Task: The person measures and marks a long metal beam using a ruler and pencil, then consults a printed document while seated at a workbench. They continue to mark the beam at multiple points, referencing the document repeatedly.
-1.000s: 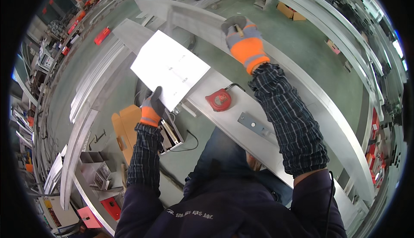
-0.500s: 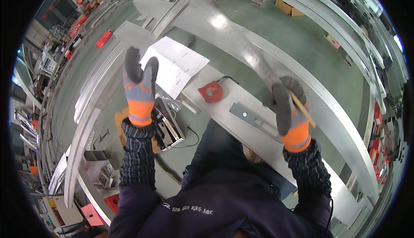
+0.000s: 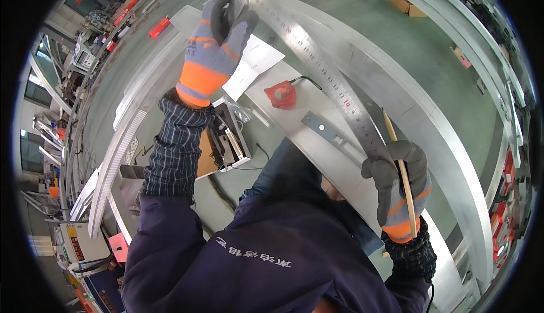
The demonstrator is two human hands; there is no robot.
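Note:
A steel square (image 3: 323, 72) with a graduated blade slants across the view from upper left to lower right. My left hand (image 3: 212, 49), in a grey and orange glove, is closed around its short arm at the far corner; the glove hides most of that arm. At the blade's near end my right hand (image 3: 399, 180), gloved alike, grips the blade and also holds a wooden pencil (image 3: 406, 191), tip pointing away from me. Beneath the square, a red tape measure (image 3: 281, 95) and a flat grey slotted metal plate (image 3: 328, 133) lie on a long aluminium profile (image 3: 300, 115).
White paper sheets (image 3: 255, 64) lie beside my left forearm. An open case of tools (image 3: 229, 140) sits below on the left. Long curved-looking aluminium profiles (image 3: 442, 126) run along the right, with more ribbed ones (image 3: 122, 143) at left. Cardboard boxes (image 3: 405, 4) stand far back.
My left hand has moved up and right, from open to closed around the square's short arm. My right hand has come nearer and right with the blade and pencil. The whole view has shifted slightly.

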